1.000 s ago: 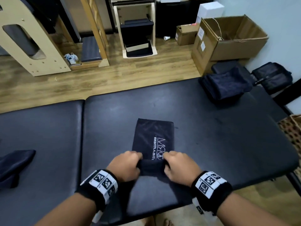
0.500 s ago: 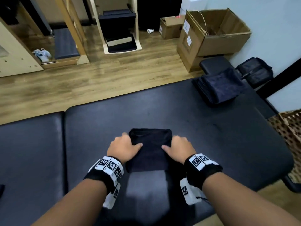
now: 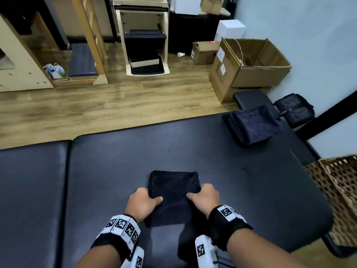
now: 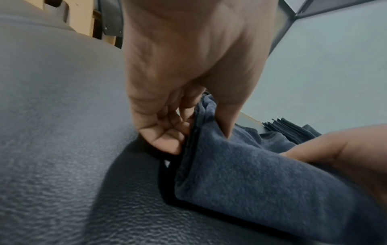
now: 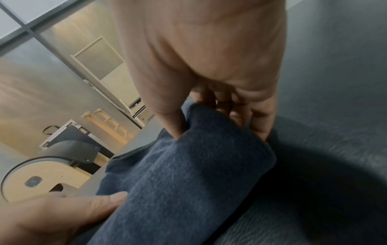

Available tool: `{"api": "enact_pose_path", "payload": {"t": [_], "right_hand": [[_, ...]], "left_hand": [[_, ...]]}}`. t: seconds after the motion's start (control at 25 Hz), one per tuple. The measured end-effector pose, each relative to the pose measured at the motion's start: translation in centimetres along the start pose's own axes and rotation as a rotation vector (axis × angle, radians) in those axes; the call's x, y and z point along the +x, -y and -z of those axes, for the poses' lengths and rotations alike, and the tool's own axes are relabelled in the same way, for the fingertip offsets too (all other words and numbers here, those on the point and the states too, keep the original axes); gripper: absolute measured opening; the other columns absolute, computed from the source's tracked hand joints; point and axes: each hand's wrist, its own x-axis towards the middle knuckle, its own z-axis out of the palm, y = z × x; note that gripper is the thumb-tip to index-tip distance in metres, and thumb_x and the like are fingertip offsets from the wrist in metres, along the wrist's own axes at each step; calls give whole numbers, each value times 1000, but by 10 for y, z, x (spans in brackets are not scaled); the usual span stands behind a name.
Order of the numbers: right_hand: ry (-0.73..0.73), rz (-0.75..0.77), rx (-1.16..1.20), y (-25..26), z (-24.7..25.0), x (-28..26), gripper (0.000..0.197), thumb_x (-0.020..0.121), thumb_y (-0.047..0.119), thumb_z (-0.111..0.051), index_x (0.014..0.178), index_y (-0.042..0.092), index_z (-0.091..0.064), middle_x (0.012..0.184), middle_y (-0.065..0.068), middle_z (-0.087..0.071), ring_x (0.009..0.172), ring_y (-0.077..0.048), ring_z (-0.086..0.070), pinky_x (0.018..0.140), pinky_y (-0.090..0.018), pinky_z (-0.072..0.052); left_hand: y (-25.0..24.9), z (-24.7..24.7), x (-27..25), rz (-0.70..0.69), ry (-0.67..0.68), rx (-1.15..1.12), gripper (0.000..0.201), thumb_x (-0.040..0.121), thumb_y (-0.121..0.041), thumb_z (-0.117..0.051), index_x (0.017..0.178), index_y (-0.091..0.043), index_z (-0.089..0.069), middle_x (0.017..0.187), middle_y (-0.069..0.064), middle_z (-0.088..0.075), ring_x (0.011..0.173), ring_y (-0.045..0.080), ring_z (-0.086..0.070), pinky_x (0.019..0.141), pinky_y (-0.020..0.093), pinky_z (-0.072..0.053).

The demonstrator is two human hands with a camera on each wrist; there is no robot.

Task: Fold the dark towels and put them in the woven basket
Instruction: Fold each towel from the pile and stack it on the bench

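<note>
- Our left hand (image 3: 144, 203) grip pinches the folded towel's (image 3: 173, 192) left edge.
- Right hand (image 3: 205, 198) grips its right edge.
- Towel sits on the counter (image 3: 241, 190); basket (image 3: 340, 182) far right.

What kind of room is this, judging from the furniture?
Probably a Pilates or physiotherapy studio: a black padded treatment table, pale wooden exercise frames with dark pads on the wood floor, and a stack of dark folded towels.

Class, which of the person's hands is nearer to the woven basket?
Right. The right hand grips the folded towel's edge on the basket side; the left hand grips the opposite edge, farther away.
</note>
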Motion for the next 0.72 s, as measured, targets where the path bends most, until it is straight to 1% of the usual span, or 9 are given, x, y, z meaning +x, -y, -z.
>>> {"api": "enact_pose_path", "payload": {"t": [0.04, 0.12, 0.2, 0.24, 0.32, 0.48, 0.56, 0.64, 0.72], "right_hand": [[1, 17, 3, -5, 10, 3, 24, 71, 35, -71, 85, 16, -68, 88, 0, -72, 94, -26, -68, 82, -34, -57], [-22, 70, -4, -13, 32, 11, 18, 72, 30, -68, 81, 15, -63, 83, 0, -70, 90, -26, -66, 78, -33, -56], [-47, 124, 25, -25, 66, 25, 17, 74, 27, -66, 82, 14, -61, 81, 0, -69, 86, -25, -64, 74, -32, -53], [-63, 157, 33, -32, 85, 34, 17, 75, 27, -67, 83, 14, -62, 81, 1, -69, 85, -25, -63, 73, -30, -50], [-84, 247, 38, -42, 130, 57, 17, 77, 28, -69, 85, 14, -64, 83, 1, -71, 89, -25, -65, 73, -28, -46], [-132, 420, 46, -51, 228, 109, 22, 80, 31, -73, 97, 17, -69, 93, -1, -76, 98, -28, -68, 81, -30, -52], [-145, 445, 52, -48, 283, 136, 21, 81, 31, -73, 98, 20, -70, 93, 1, -76, 100, -26, -68, 82, -29, -51], [-165, 470, 35, -39, 332, 166, 24, 82, 32, -73, 102, 19, -71, 95, 2, -75, 101, -25, -67, 83, -29, -50], [-189, 493, 35, -28, 371, 194, 26, 83, 31, -73, 105, 18, -73, 98, 0, -75, 104, -25, -66, 86, -31, -52]], "left_hand": [[-8, -6, -1, -5, 5, -37, 37, 71, -46, -76, 88, -14, -70, 89, 1, -75, 95, 26, -68, 83, 33, -54], [-26, -19, -1, -7, 14, -133, 42, 62, -50, -75, 83, -14, -70, 82, -2, -75, 86, 21, -70, 78, 37, -57], [-57, -37, 1, -23, 10, -212, 46, 56, -51, -76, 80, -12, -69, 77, -2, -75, 77, 19, -71, 73, 42, -59], [-76, -47, 3, -40, -10, -243, 47, 55, -50, -77, 79, -12, -68, 76, -1, -74, 76, 20, -71, 73, 43, -59], [-119, -68, 4, -79, -65, -315, 47, 57, -49, -80, 78, -9, -65, 75, 2, -73, 73, 22, -70, 73, 46, -59], [-226, -99, 8, -110, -186, -430, 45, 63, -47, -79, 72, -8, -59, 71, 11, -69, 66, 28, -66, 66, 47, -55], [-281, -114, 14, -138, -210, -486, 43, 69, -42, -81, 66, -11, -52, 61, 7, -60, 59, 24, -57, 58, 39, -47], [-331, -127, 27, -155, -225, -513, 41, 77, -35, -81, 66, -14, -47, 60, 3, -48, 57, 16, -46, 55, 33, -37], [-372, -137, 49, -155, -234, -546, 40, 79, -38, -79, 67, -15, -47, 61, 5, -47, 57, 16, -46, 54, 34, -37]]}}
